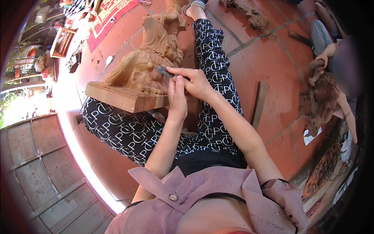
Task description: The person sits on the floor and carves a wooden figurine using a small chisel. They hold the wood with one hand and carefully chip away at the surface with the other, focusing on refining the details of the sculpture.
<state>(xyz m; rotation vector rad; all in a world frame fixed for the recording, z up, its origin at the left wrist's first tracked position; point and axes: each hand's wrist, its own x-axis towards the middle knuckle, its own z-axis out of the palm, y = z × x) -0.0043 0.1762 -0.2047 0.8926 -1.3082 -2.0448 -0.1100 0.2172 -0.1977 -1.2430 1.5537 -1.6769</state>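
A carved wooden figure [146, 58] on a thick square base [124, 97] lies tilted between my legs, its base resting by my left thigh. My right hand [198, 84] is closed on a small dark grey flat piece [165, 71], which looks like folded sandpaper. The piece sticks out past my fingertips, close to the carving's lower folds. Just below it, my left hand [177, 99] is closed with its fingers together, meeting the right fingers beside the base. What the left fingers hold, if anything, is hidden.
A wooden strip [258, 103] lies on the red tiled floor right of my leg. Far right, another person handles a rough brown wood piece [325, 97]. More gnarled wood [251, 15] lies at the far side. A red patterned mat [107, 23] and small wooden stool [63, 41] are far left.
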